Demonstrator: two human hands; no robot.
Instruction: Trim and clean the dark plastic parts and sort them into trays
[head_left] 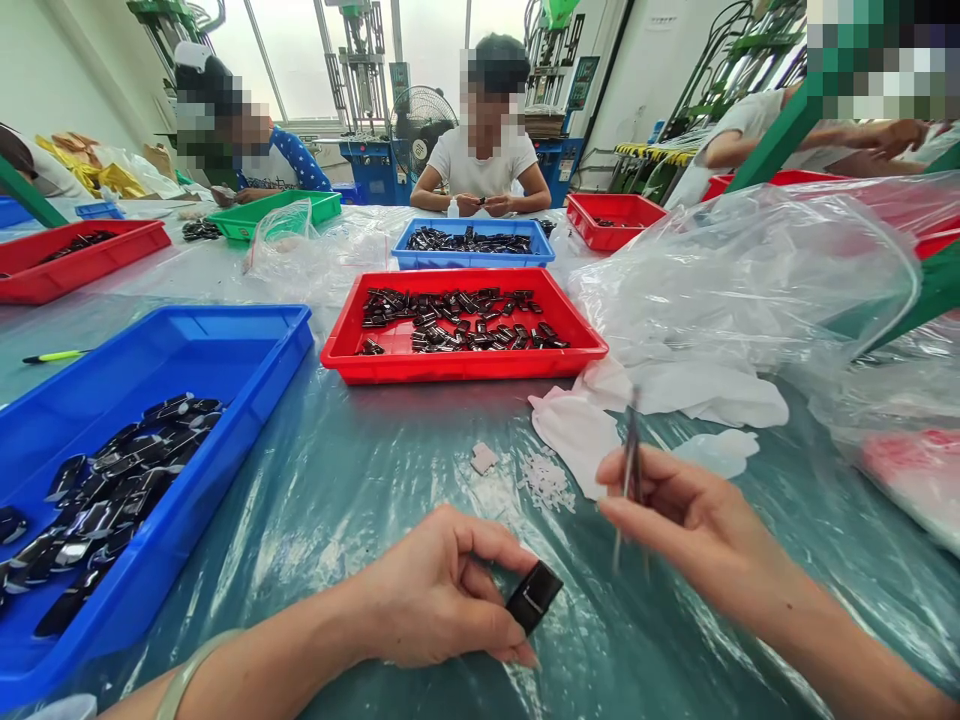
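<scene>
Left hand (442, 600) pinches small black plastic part (533, 596) at tabletop's near edge, open face turned up for access; right hand (690, 520) grips tweezers (630, 480) just above, tips down.

No lettering, label, brand or number is legible anywhere in the frame; a poster (582, 82) at upper centre is too blurred to read.

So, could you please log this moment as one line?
left hand: holds black part | right hand: holds tweezers | red tray: ahead
</scene>
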